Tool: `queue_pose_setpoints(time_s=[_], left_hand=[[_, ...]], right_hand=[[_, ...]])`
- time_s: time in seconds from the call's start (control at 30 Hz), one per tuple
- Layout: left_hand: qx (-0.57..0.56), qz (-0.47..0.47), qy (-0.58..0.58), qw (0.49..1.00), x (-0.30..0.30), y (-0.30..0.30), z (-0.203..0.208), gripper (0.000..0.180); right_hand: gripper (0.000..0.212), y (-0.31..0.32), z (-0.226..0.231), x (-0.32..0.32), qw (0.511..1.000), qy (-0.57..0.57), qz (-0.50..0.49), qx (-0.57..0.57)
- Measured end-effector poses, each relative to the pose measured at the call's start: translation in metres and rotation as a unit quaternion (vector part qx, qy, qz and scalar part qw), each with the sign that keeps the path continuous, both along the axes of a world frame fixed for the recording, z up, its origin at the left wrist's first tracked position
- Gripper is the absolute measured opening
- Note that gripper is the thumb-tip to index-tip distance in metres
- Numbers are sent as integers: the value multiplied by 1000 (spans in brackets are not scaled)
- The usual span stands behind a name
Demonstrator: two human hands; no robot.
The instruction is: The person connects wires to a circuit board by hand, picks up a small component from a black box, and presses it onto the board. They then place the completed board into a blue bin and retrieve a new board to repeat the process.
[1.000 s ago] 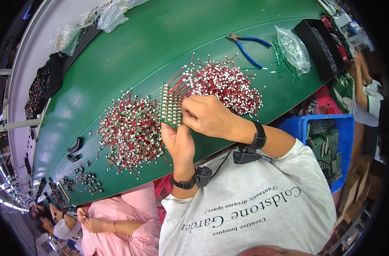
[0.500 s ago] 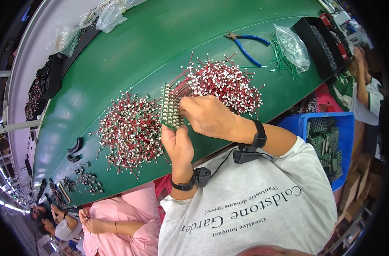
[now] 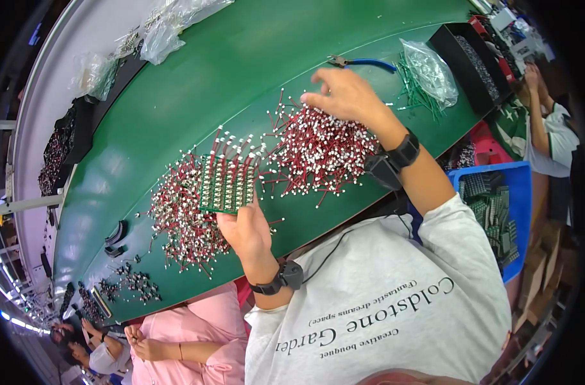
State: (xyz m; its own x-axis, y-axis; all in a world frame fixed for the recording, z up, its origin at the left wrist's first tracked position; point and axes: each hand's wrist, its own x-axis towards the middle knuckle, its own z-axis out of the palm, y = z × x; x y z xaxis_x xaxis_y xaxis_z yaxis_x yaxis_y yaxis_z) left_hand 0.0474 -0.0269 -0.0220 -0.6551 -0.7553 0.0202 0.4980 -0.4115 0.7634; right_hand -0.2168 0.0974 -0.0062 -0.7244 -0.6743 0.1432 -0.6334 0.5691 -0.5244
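Left hand (image 3: 246,232) pinching lower edge of green rectangular circuit board (image 3: 227,189): shiny metallic rows, thin white-tipped red wires fanning from top. Board overlaps bristly left heap of white-tipped wires (image 3: 183,237). Right hand (image 3: 344,95), thumb and forefinger spread, at similar right heap (image 3: 324,157); contact unclear. Beyond: blue-handled metal cutters (image 3: 372,63), crinkled clear plastic bag (image 3: 430,72).

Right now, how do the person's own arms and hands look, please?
The left hand and right hand are ungloved. Each wrist wears a black strap with a boxy black device; a thin black cable shows. Light-grey sleeves are short.
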Motion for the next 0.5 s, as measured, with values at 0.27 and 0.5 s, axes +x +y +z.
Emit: queue_pose_setpoints(time_s=[0.27, 0.5], left_hand=[[6, -13, -8, 1000, 2, 1, -9, 54], [-3, -8, -20, 1000, -3, 2, -6, 55]], right_hand=[[28, -1, -13, 6, 992, -97, 69, -45], [11, 16, -14, -4, 885, -366, 75, -277]])
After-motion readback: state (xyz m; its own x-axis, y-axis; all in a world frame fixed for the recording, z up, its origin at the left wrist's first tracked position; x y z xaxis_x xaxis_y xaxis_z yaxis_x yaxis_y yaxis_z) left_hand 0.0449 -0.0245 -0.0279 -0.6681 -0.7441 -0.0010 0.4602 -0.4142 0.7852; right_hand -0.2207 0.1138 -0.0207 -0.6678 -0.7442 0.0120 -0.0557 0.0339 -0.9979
